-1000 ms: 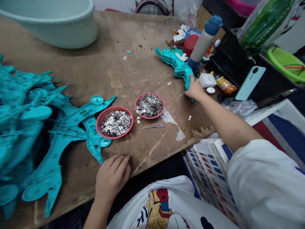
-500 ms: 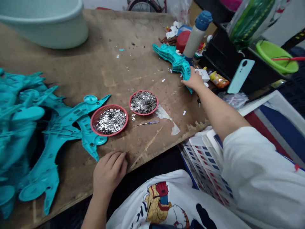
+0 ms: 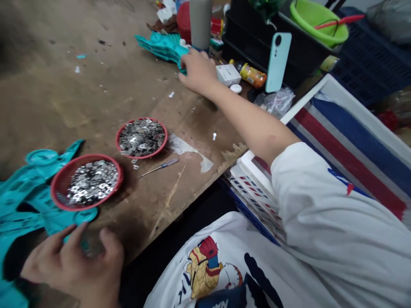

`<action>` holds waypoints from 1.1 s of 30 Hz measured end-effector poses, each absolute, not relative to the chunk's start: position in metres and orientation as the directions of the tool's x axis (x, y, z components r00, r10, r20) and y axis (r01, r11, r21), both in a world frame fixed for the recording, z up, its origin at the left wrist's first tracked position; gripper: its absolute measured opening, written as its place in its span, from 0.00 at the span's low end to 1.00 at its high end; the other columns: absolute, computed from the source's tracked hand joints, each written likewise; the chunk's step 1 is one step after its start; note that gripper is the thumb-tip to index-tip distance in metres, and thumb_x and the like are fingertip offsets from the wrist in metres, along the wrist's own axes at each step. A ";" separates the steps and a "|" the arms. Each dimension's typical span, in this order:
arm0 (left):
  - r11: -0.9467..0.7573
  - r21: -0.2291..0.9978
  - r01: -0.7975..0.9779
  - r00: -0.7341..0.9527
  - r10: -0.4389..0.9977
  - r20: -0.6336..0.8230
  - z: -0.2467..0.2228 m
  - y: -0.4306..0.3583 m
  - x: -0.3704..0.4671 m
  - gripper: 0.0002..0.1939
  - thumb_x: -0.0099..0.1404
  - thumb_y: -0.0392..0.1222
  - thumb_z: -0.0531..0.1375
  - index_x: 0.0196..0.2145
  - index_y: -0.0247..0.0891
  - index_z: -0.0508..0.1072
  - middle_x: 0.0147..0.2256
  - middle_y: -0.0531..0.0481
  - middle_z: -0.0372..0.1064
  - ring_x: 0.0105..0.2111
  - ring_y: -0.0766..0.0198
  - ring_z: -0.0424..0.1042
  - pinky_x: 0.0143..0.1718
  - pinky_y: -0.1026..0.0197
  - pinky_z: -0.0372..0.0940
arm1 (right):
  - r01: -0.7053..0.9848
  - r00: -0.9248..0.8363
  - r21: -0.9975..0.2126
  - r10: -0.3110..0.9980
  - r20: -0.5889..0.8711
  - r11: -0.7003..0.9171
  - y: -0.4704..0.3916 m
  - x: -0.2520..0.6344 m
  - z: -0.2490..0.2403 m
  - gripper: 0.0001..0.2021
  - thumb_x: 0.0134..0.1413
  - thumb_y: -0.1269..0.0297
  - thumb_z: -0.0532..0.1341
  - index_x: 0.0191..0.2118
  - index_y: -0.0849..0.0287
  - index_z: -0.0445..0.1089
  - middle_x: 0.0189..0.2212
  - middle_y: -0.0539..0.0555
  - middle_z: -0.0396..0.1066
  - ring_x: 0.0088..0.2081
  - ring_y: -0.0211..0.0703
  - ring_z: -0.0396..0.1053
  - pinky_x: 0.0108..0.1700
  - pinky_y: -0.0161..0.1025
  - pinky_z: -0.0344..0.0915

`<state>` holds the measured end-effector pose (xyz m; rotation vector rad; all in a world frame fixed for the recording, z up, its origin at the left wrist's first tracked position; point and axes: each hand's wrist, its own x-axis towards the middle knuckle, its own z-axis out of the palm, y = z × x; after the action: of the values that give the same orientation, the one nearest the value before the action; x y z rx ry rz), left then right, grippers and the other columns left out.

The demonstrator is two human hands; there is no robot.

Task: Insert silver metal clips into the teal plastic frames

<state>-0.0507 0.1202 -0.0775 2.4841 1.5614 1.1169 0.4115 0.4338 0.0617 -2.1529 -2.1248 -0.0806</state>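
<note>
My right hand [image 3: 199,72] reaches to the far side of the table, its fingers curled over the near end of a stack of turquoise plastic parts [image 3: 160,46]. Part of that stack is hidden behind the hand. At the lower left, my left hand [image 3: 77,261] is open, fingers spread, close to a pile of branching turquoise plastic parts [image 3: 19,209]. Just beyond it stands a red basket [image 3: 55,188] of small shiny metal clips [image 3: 93,182]. A second red basket [image 3: 166,139] holds similar, darker clips [image 3: 141,137]. Between the baskets and the table edge lies a screwdriver [image 3: 160,167].
Behind my right hand stand a bottle [image 3: 201,25], a small white box [image 3: 228,75] and an orange-labelled bottle [image 3: 252,76]. A light-blue phone [image 3: 278,62] leans against black bins [image 3: 247,42]. White crates [image 3: 253,184] stand beside the table edge.
The view has swung right and down. My left hand has lifted from the table edge, moved left toward the turquoise pile and spread its fingers. My right hand stays at the turquoise stack.
</note>
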 end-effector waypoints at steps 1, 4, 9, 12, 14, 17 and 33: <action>-0.481 0.279 0.831 0.227 0.751 0.620 -0.072 0.123 -0.031 0.35 0.64 0.33 0.75 0.67 0.45 0.77 0.68 0.38 0.74 0.68 0.22 0.72 0.71 0.11 0.62 | 0.999 -0.007 -0.032 0.992 0.130 0.012 0.431 0.405 0.065 0.19 0.85 0.47 0.57 0.67 0.51 0.71 0.76 0.53 0.69 0.77 0.60 0.63 0.79 0.62 0.66; -0.663 0.244 0.708 0.444 0.687 0.575 -0.049 0.126 0.046 0.24 0.71 0.30 0.71 0.63 0.42 0.79 0.50 0.43 0.82 0.51 0.42 0.83 0.57 0.34 0.80 | 0.999 -0.046 0.029 0.989 0.144 0.042 0.428 0.391 0.066 0.21 0.83 0.52 0.50 0.69 0.49 0.71 0.78 0.47 0.68 0.81 0.54 0.57 0.82 0.57 0.59; -0.851 0.341 0.399 0.690 0.524 0.500 -0.004 0.123 0.168 0.31 0.77 0.32 0.65 0.75 0.41 0.69 0.45 0.44 0.85 0.47 0.49 0.85 0.45 0.47 0.79 | 0.987 -0.075 0.146 0.992 0.098 0.060 0.430 0.376 0.053 0.27 0.77 0.53 0.47 0.74 0.45 0.67 0.78 0.41 0.68 0.82 0.47 0.57 0.80 0.55 0.57; -0.879 0.295 0.374 0.721 0.476 0.504 0.017 0.125 0.219 0.28 0.82 0.38 0.61 0.76 0.34 0.67 0.36 0.49 0.81 0.38 0.53 0.82 0.35 0.51 0.70 | 0.988 -0.076 0.144 0.992 0.100 0.061 0.430 0.368 0.048 0.31 0.73 0.54 0.46 0.75 0.46 0.66 0.79 0.42 0.67 0.83 0.48 0.55 0.79 0.58 0.55; -0.880 0.257 0.399 0.714 0.474 0.515 0.024 0.127 0.243 0.27 0.84 0.41 0.59 0.75 0.29 0.69 0.31 0.52 0.77 0.33 0.56 0.77 0.31 0.51 0.64 | 0.988 -0.084 0.138 0.992 0.090 0.071 0.428 0.364 0.047 0.34 0.71 0.56 0.44 0.77 0.48 0.67 0.79 0.42 0.67 0.84 0.50 0.54 0.79 0.58 0.55; -0.859 0.251 0.446 0.661 0.505 0.555 0.025 0.128 0.267 0.28 0.83 0.41 0.57 0.75 0.26 0.71 0.31 0.52 0.77 0.30 0.57 0.73 0.30 0.50 0.61 | 0.988 -0.112 0.118 0.989 0.093 0.101 0.424 0.359 0.048 0.31 0.77 0.58 0.48 0.78 0.53 0.68 0.78 0.46 0.68 0.84 0.55 0.55 0.81 0.57 0.55; -0.831 0.290 0.475 0.678 0.556 0.481 0.021 0.128 0.269 0.28 0.82 0.41 0.57 0.74 0.31 0.74 0.27 0.53 0.78 0.29 0.57 0.78 0.29 0.52 0.60 | 0.953 -0.286 0.119 0.957 0.055 0.278 0.405 0.360 0.048 0.22 0.86 0.63 0.54 0.73 0.65 0.73 0.78 0.59 0.70 0.83 0.63 0.56 0.83 0.62 0.54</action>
<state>0.2691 0.1283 0.0209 2.7464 0.8488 0.8572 0.3598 0.4050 0.0476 -1.8928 -2.5331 -0.2040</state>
